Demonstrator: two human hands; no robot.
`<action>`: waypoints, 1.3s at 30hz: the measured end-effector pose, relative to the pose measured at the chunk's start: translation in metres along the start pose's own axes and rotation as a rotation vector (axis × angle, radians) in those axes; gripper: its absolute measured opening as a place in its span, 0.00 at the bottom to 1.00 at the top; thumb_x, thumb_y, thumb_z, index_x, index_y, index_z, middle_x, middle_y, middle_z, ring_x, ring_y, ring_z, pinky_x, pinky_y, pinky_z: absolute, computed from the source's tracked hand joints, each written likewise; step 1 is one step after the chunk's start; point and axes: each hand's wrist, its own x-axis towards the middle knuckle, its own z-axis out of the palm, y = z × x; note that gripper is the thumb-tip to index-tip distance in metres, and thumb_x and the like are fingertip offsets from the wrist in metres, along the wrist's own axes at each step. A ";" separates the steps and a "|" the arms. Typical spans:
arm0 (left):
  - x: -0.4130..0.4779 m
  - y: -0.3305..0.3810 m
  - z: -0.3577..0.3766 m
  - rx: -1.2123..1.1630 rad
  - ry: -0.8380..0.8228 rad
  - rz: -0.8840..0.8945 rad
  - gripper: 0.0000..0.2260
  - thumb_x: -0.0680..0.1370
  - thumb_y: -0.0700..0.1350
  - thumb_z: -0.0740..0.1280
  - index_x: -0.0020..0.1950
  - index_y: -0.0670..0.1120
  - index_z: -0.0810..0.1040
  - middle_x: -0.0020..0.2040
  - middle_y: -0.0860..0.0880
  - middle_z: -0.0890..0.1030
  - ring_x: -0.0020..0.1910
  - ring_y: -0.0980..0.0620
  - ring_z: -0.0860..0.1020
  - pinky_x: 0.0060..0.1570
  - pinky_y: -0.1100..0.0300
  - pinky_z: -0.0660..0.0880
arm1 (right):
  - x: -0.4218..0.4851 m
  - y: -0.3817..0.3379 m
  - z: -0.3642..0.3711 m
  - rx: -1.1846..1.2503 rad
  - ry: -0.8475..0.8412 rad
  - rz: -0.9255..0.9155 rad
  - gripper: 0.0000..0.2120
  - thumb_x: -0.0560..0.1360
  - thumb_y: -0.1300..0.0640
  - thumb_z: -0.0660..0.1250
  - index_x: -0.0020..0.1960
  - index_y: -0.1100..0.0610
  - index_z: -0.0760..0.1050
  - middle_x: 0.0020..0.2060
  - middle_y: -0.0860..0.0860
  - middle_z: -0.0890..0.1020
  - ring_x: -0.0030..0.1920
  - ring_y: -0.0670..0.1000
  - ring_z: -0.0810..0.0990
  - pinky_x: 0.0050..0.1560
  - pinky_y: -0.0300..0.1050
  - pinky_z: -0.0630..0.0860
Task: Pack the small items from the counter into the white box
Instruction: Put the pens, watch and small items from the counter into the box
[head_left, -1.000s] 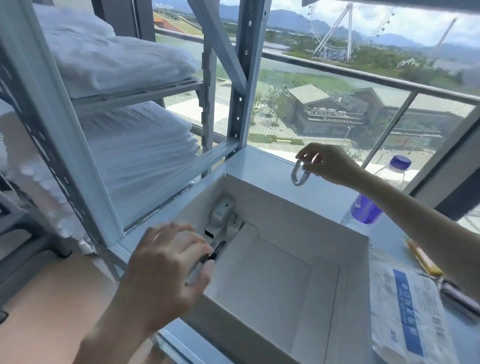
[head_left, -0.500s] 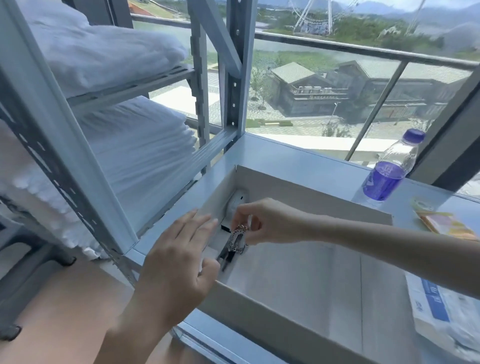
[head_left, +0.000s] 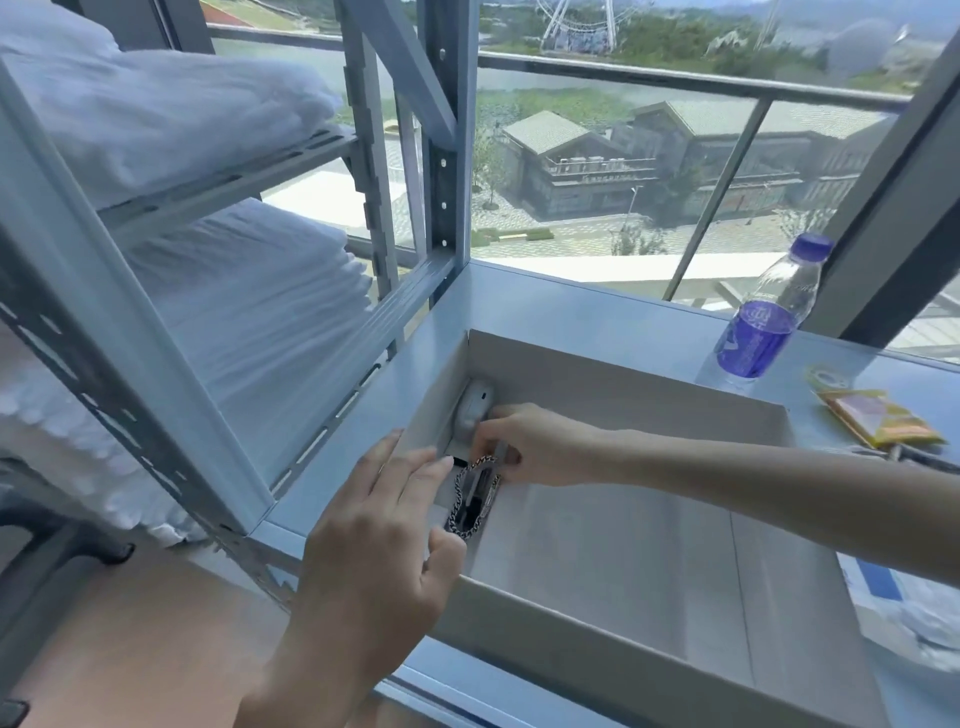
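The white box (head_left: 623, 654) stands open on the grey counter. My right hand (head_left: 535, 447) reaches into its left end and pinches a silver chain bracelet (head_left: 475, 501), which hangs down over a dark item on the box floor. A white rounded device (head_left: 470, 402) leans against the box's left wall just behind that hand. My left hand (head_left: 382, 525) rests on the box's near-left corner with its fingers straight and holds nothing.
A water bottle with a purple label (head_left: 763, 322) stands at the back right of the counter. A yellow packet (head_left: 878, 415) and a white-and-blue packet (head_left: 904, 603) lie to the right of the box. A metal rack with folded white towels (head_left: 244, 296) stands at the left.
My right hand carried the bracelet from above the counter behind the box down into the box's left end. My left hand's fingers straightened at the box corner.
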 end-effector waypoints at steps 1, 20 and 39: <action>0.000 0.000 0.000 -0.002 -0.003 0.003 0.23 0.70 0.47 0.53 0.59 0.45 0.79 0.57 0.52 0.79 0.65 0.48 0.71 0.56 0.52 0.73 | 0.000 0.001 0.000 -0.042 0.006 -0.035 0.11 0.70 0.64 0.65 0.51 0.56 0.77 0.47 0.51 0.77 0.40 0.48 0.74 0.43 0.42 0.72; 0.012 0.048 0.019 -0.113 0.049 0.380 0.26 0.79 0.58 0.48 0.50 0.46 0.83 0.51 0.51 0.82 0.62 0.51 0.71 0.58 0.53 0.66 | -0.153 0.002 -0.056 -0.068 0.444 0.025 0.07 0.74 0.61 0.66 0.51 0.55 0.81 0.44 0.48 0.83 0.42 0.44 0.81 0.45 0.42 0.78; 0.005 0.306 0.136 -0.077 -0.348 0.562 0.27 0.73 0.57 0.52 0.58 0.42 0.80 0.62 0.42 0.77 0.64 0.44 0.73 0.61 0.48 0.70 | -0.426 0.143 0.034 0.027 0.753 0.810 0.10 0.71 0.66 0.68 0.44 0.51 0.82 0.39 0.41 0.78 0.36 0.43 0.75 0.41 0.41 0.73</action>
